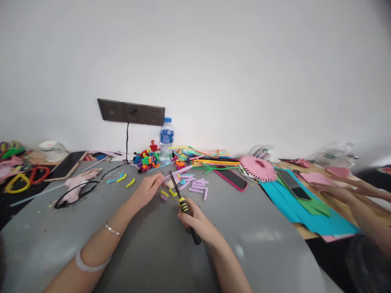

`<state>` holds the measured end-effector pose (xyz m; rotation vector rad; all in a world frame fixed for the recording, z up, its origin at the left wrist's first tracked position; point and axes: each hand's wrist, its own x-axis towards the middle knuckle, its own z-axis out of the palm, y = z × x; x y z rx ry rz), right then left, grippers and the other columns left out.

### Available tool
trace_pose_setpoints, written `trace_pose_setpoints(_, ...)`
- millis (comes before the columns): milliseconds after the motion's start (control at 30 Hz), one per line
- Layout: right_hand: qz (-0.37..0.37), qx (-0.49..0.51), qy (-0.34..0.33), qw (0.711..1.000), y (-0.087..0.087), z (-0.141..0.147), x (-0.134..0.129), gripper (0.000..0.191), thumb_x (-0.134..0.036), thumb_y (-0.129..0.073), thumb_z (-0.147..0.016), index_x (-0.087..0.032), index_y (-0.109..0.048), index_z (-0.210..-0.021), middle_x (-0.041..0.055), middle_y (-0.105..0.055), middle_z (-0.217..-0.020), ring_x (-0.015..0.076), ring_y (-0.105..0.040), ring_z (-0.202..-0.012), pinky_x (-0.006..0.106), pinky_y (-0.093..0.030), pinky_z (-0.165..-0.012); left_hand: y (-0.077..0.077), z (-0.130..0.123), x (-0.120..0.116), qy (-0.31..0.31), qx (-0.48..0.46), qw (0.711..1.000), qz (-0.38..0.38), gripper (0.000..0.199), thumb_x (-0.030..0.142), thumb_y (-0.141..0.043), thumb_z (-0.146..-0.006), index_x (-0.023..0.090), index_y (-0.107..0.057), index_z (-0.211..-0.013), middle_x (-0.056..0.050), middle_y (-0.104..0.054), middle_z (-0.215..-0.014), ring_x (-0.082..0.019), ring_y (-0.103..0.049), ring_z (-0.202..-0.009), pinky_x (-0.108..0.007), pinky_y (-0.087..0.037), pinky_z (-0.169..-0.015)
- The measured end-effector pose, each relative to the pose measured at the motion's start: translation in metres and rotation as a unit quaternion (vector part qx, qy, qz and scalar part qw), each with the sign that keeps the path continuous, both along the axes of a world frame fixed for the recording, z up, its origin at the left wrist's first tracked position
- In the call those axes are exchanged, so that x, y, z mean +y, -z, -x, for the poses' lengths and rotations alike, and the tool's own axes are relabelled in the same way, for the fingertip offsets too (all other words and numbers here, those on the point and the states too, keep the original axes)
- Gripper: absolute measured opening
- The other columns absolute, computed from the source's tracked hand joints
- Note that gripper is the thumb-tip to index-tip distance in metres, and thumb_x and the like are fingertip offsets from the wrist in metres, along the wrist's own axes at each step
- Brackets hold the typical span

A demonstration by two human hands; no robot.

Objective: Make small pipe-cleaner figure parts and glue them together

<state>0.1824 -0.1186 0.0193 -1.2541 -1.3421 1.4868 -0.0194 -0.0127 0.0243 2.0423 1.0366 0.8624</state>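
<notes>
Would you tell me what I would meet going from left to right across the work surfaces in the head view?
Yellow-handled scissors, pink glue gun, left hand, right hand around a yellow-and-black-handled tool, pink-edged phone, pleated pink paper disc, dark-screened phone on green paper.

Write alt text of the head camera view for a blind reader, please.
A person's right hand holds a black-and-yellow tool over a grey table; the left hand is at a purple strip. Beyond lie short purple pieces and colourful stems; a bottle stands near the wall.
</notes>
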Motion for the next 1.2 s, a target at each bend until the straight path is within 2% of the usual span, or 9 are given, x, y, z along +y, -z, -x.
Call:
trace_pose_setpoints(233, 0.004, 0.004, -0.003, 1.000, 0.0032, -0.0009, 0.0000, 0.019, -0.029, -0.058, -0.078, -0.021, -0.047, -0.091, -0.0048, -0.042, -0.072, 0.0111, -0.041, -0.060, 0.024, -0.034, -0.055, -0.0030, -0.0003, 0.0005, -0.041, -0.010, 0.999, -0.022, 0.049, 0.044, -0.028, -0.099, 0.017, -0.060, -0.074, 0.002, -0.049, -0.058, -0.016, -0.051, -0.058, -0.028, -0.037, -0.062)
trace_pose_setpoints(467, 0.009, 0.008, -0.003, 1.000, 0.0029, -0.0013, 0.0000, 0.018, -0.029, -0.058, -0.078, -0.021, -0.046, -0.089, -0.0055, -0.041, -0.071, 0.0110, -0.040, -0.059, 0.025, -0.034, -0.056, 0.0005, -0.0001, 0.0032, -0.035, 0.003, 0.997, -0.064, 0.040, 0.041, -0.033, -0.098, 0.018, -0.058, -0.079, 0.002, -0.050, -0.065, -0.015, -0.051, -0.061, -0.027, -0.037, -0.063)
trace_pose_setpoints(767, 0.010, 0.003, -0.002, 1.000, -0.0012, -0.0003, -0.0007, 0.021, -0.029, -0.059, -0.077, -0.021, -0.047, -0.090, -0.0053, -0.042, -0.071, 0.0111, -0.041, -0.060, 0.024, -0.035, -0.055, -0.0053, -0.0014, 0.0004, -0.055, -0.041, 0.993, -0.091, 0.034, 0.039, -0.035, -0.098, 0.019, -0.055, -0.081, 0.000, -0.052, -0.069, -0.016, -0.052, -0.065, -0.026, -0.040, -0.065)
trace_pose_setpoints(1200, 0.021, 0.010, 0.000, 1.000, -0.0048, 0.0003, -0.0009, 0.022, -0.031, -0.061, -0.074, -0.021, -0.046, -0.088, -0.0053, -0.044, -0.069, 0.0109, -0.041, -0.058, 0.024, -0.035, -0.054, -0.0009, -0.0005, 0.0030, -0.076, -0.051, 0.993, -0.073, 0.036, 0.043, -0.035, -0.097, 0.019, -0.056, -0.083, 0.001, -0.053, -0.067, -0.015, -0.052, -0.061, -0.026, -0.041, -0.062)
